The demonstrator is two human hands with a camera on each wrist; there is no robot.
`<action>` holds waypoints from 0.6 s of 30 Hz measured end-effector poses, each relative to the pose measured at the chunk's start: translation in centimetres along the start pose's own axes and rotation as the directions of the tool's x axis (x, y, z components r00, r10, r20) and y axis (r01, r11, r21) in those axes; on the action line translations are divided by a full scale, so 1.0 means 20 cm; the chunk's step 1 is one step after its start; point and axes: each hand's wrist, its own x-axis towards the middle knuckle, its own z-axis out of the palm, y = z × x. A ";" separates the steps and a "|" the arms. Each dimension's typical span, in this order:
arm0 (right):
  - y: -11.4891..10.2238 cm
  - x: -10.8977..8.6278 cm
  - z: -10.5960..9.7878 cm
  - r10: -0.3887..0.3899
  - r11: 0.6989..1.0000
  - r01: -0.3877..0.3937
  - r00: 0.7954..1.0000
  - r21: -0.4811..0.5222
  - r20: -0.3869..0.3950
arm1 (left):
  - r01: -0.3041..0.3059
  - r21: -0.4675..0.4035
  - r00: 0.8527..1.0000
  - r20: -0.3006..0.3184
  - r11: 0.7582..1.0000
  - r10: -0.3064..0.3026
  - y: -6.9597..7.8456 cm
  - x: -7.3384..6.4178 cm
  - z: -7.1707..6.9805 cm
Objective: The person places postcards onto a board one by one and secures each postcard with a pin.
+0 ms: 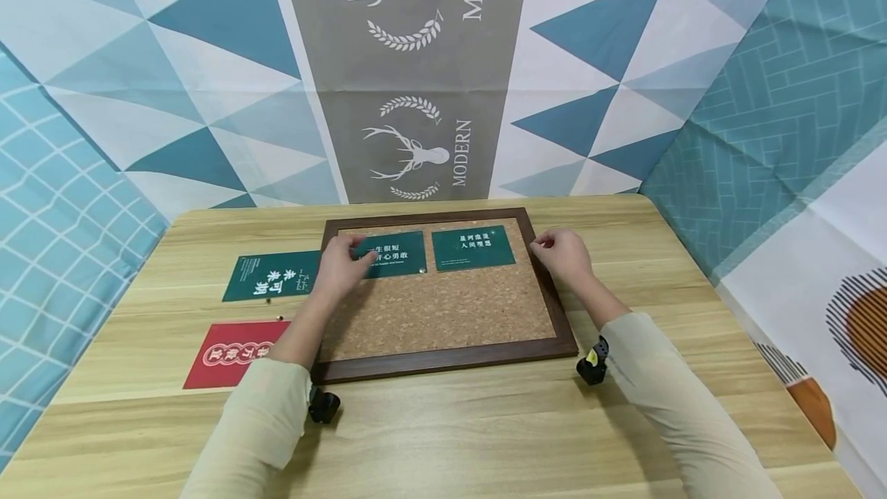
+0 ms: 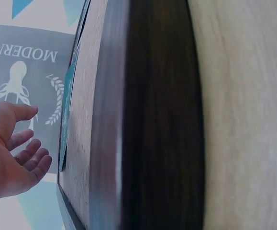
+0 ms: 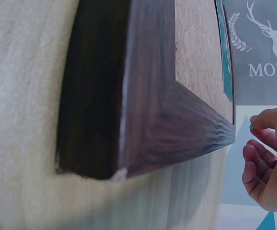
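A cork board (image 1: 443,306) in a dark brown frame lies on the table with two green cards on its upper half. My left hand (image 1: 341,264) hovers by the left green card (image 1: 402,252), its fingers relaxed and empty in the left wrist view. A small shiny pin (image 1: 423,270) shows at that card's lower right corner. At the frame's right side is my right hand (image 1: 564,252), near the right green card (image 1: 474,247). In the right wrist view its thumb and forefinger pinch a tiny thumbtack (image 3: 251,127), mostly hidden by the fingertips.
Left of the board lie another green card (image 1: 270,276) and a red card (image 1: 225,356), the red one partly under my left forearm. Two small thumbtacks, a near one (image 1: 280,318) and a farther one (image 1: 268,301), lie between them. A patterned cloth wall (image 1: 416,75) rises behind the table.
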 end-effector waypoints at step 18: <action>-0.03 0.00 0.03 -0.030 0.999 0.030 1.000 0.018 0.009 | -0.050 0.021 0.998 0.025 0.999 0.049 0.09 0.01 0.07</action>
